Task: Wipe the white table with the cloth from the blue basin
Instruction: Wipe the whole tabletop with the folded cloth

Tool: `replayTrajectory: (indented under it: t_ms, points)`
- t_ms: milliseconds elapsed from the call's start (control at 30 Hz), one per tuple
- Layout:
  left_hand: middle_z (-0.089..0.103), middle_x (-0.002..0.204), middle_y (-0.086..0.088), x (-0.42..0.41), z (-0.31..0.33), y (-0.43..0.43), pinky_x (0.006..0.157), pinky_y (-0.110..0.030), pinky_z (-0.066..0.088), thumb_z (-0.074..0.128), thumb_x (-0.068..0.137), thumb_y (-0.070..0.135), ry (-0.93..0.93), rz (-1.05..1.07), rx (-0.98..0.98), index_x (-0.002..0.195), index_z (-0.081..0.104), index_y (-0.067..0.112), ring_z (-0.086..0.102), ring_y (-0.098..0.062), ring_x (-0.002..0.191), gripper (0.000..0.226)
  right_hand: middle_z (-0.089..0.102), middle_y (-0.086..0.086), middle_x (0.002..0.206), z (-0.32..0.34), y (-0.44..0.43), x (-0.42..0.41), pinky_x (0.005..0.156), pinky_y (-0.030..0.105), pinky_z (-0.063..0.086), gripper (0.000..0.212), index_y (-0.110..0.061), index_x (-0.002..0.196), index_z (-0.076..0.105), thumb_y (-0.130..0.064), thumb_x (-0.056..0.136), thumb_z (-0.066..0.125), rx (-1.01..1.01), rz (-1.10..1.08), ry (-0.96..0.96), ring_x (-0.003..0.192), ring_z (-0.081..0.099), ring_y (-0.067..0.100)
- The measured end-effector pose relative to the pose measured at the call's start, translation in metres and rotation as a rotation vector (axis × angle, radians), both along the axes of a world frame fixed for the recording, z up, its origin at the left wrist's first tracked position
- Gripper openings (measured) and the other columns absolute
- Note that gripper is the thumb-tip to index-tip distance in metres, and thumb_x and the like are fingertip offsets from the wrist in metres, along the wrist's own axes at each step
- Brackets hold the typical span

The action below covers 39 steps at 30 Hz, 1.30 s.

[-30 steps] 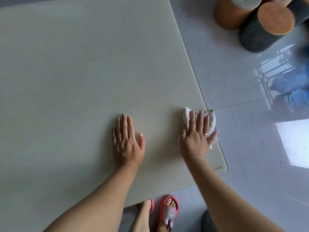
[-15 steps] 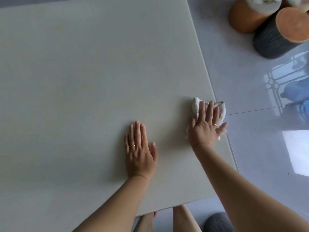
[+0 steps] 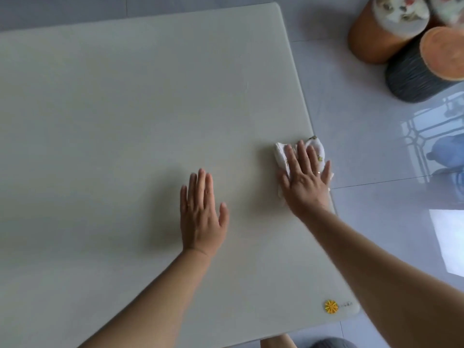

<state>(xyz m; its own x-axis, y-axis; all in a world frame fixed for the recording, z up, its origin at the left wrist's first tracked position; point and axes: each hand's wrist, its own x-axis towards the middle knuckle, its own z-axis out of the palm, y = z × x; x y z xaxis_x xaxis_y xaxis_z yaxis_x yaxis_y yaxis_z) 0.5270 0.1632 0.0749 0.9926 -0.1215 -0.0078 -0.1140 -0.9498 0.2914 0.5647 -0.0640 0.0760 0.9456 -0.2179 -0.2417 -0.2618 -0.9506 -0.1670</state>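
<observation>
- Table (image 3: 125, 109): white, fills most of the frame. I judge the wiping to be under way at its right edge, mid-frame. No wet trail shows plainly, so I cannot tell how much is done. The broad span to the left and top probably remains.
- Left grip (image 3: 200, 217): released, fingers straight, palm flat on the table at frame centre, holding nothing. I read it as a brace.
- Right grip (image 3: 305, 182): right of centre, fingers straight, pressing down on the cloth, not curled round it.
- Cloth (image 3: 281, 152): white, bunched, pinned beneath the right grip. It shows past the fingertips and on the left side, and reaches the table's right edge. The basin is not identifiable.
</observation>
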Motion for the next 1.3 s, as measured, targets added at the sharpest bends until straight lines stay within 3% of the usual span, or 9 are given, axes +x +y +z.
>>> replayTrajectory:
  t_ms: [67, 133, 233, 333, 600, 867, 1067, 1133, 1300]
  points:
    - [0.033, 0.15, -0.018, 0.033, 0.0, -0.002, 0.115, -0.042, 0.014, 0.038, 0.088, 0.033, -0.023, 0.022, 0.026, 0.141, 0.036, -0.001, 0.032, -0.035, 0.139, 0.063, -0.005, -0.004, 0.16, -0.001, 0.037, 0.008, 0.113, 0.054, -0.01, 0.062, -0.034, 0.15, 0.003, -0.042, 0.095, 0.031, 0.024, -0.295, 0.009, 0.146, -0.009, 0.016]
    - [0.03, 0.152, -0.018, 0.063, 0.001, -0.005, 0.115, -0.044, 0.014, 0.037, 0.09, 0.034, -0.031, 0.046, 0.04, 0.142, 0.034, -0.001, 0.028, -0.034, 0.14, 0.063, -0.01, -0.003, 0.159, -0.004, 0.076, 0.006, 0.111, 0.056, -0.013, 0.065, -0.031, 0.15, 0.001, -0.04, 0.094, 0.032, 0.059, -0.341, 0.001, 0.145, -0.012, 0.019]
    - [0.024, 0.154, -0.016, 0.102, -0.001, -0.008, 0.117, -0.044, 0.011, 0.041, 0.092, 0.033, -0.034, 0.054, 0.039, 0.145, 0.029, 0.0, 0.021, -0.032, 0.143, 0.063, -0.005, -0.007, 0.157, -0.004, 0.088, -0.009, 0.111, 0.052, -0.013, 0.061, -0.033, 0.15, 0.008, -0.045, 0.094, 0.028, 0.081, 0.175, -0.033, 0.147, -0.004, 0.019]
    - [0.021, 0.156, -0.015, 0.127, -0.004, -0.005, 0.117, -0.042, 0.007, 0.043, 0.094, 0.033, -0.047, -0.004, 0.067, 0.146, 0.026, 0.002, 0.017, -0.03, 0.145, 0.063, 0.02, -0.001, 0.157, -0.003, 0.03, 0.008, 0.115, 0.053, 0.008, 0.059, -0.032, 0.148, 0.023, -0.05, 0.092, 0.028, 0.009, 0.55, -0.091, 0.145, 0.015, 0.022]
    - [0.014, 0.158, -0.012, 0.146, -0.02, -0.004, 0.118, -0.04, 0.004, 0.039, 0.096, 0.04, 0.006, 0.037, 0.085, 0.149, 0.018, 0.005, 0.012, -0.027, 0.146, 0.067, -0.004, -0.002, 0.16, -0.008, 0.041, 0.054, 0.112, 0.052, -0.013, 0.062, -0.031, 0.15, 0.005, -0.041, 0.095, 0.031, 0.041, -0.22, -0.033, 0.146, -0.009, 0.019]
    - [0.02, 0.156, -0.013, 0.144, -0.017, -0.004, 0.118, -0.041, 0.01, 0.03, 0.092, 0.043, -0.004, 0.04, 0.085, 0.148, 0.023, 0.004, 0.017, -0.028, 0.145, 0.069, 0.015, 0.0, 0.158, -0.007, 0.015, 0.063, 0.116, 0.051, 0.006, 0.059, -0.032, 0.149, 0.02, -0.045, 0.094, 0.039, -0.013, 0.644, -0.089, 0.146, 0.01, 0.022]
    - [0.021, 0.156, -0.013, 0.144, -0.015, -0.006, 0.117, -0.04, 0.011, 0.025, 0.09, 0.045, -0.008, 0.056, 0.08, 0.147, 0.025, 0.004, 0.019, -0.028, 0.144, 0.07, 0.0, -0.003, 0.16, -0.008, 0.016, 0.108, 0.114, 0.051, -0.01, 0.057, -0.034, 0.15, 0.009, -0.041, 0.097, 0.028, 0.044, -0.177, -0.049, 0.146, -0.005, 0.018]
    - [0.023, 0.156, -0.013, 0.143, -0.015, -0.006, 0.117, -0.04, 0.012, 0.026, 0.089, 0.044, 0.003, 0.057, 0.083, 0.147, 0.026, 0.004, 0.02, -0.028, 0.144, 0.07, 0.0, 0.001, 0.16, -0.011, 0.061, 0.104, 0.111, 0.053, -0.013, 0.061, -0.03, 0.15, 0.011, -0.038, 0.094, 0.033, 0.056, -0.245, -0.079, 0.146, -0.006, 0.022]
    - [0.027, 0.154, -0.014, 0.145, -0.014, -0.006, 0.117, -0.042, 0.017, 0.026, 0.087, 0.037, 0.004, 0.061, 0.07, 0.145, 0.03, 0.002, 0.023, -0.028, 0.143, 0.068, 0.016, -0.002, 0.158, -0.011, 0.08, 0.094, 0.114, 0.047, -0.006, 0.054, -0.032, 0.148, 0.022, -0.041, 0.097, 0.037, 0.087, 0.508, -0.126, 0.146, 0.01, 0.022]
